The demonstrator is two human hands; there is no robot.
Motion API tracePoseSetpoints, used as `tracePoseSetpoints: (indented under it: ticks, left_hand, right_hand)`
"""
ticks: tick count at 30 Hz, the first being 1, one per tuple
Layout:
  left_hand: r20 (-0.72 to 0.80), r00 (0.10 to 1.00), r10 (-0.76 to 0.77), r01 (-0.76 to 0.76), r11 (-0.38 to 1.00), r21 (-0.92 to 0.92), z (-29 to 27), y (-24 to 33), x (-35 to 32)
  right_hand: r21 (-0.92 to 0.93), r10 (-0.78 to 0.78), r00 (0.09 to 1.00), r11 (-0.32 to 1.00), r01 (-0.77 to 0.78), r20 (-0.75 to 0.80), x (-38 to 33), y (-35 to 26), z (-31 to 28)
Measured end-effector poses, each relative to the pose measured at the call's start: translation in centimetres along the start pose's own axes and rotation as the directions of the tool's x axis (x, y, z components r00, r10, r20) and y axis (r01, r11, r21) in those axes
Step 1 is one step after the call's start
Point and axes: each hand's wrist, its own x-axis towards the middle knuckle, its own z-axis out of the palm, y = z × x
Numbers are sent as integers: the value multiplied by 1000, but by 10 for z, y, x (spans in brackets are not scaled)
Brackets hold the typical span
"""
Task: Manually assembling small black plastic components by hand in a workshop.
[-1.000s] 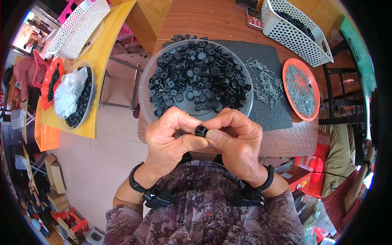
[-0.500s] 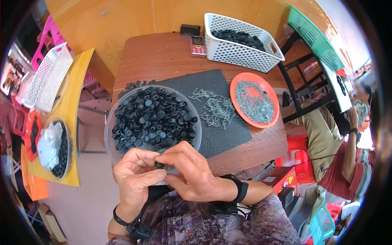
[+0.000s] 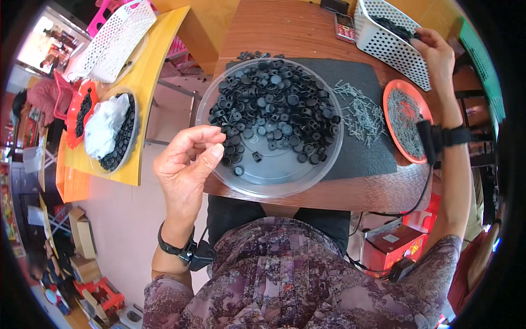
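Note:
My left hand (image 3: 186, 162) is raised beside the left rim of a round clear plastic tub (image 3: 257, 189). Its thumb and forefinger are curled with their tips apart, and nothing shows between them. Many small black plastic caps (image 3: 274, 104) fill the tub, thinning out toward its near side. Far to the right, my right hand (image 3: 438, 57) reaches over the rim of a white perforated basket (image 3: 386, 46). The fingers are bent together against the dark pieces (image 3: 397, 27) inside, so what they pinch is hard to make out.
Loose screws (image 3: 359, 112) lie on a black mat (image 3: 359, 164), beside an orange plate (image 3: 408, 88) of more screws under my right forearm. A mobile phone (image 3: 345, 27) is left of the basket. The yellow side table (image 3: 131, 159) holds a white basket (image 3: 120, 38) and a plastic bag (image 3: 104, 126).
My hands, earlier together at a small black piece in front of the tub, have parted. The right one has swung far right to the basket; the left stays near the tub. The view has shifted.

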Motion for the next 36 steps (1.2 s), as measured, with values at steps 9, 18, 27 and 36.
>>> tracePoseSetpoints:
  ticks: [9, 18, 27, 36]
  left_hand:
    - [487, 817, 310, -571, 555, 605, 11, -6, 6]
    - [616, 751, 239, -646, 458, 610, 30, -16, 12]
    - [585, 774, 242, -619, 488, 615, 40, -15, 16]
    - [632, 739, 232, -670, 352, 654, 52, -23, 21]
  right_hand:
    - [-308, -122, 991, 946, 101, -50, -15, 4, 10]
    - [130, -165, 980, 980, 150, 111, -137, -90, 10]
    - [302, -475, 873, 853, 427, 109, -170, -136, 21]
    - [431, -448, 886, 828, 359, 123, -190, -149, 26]
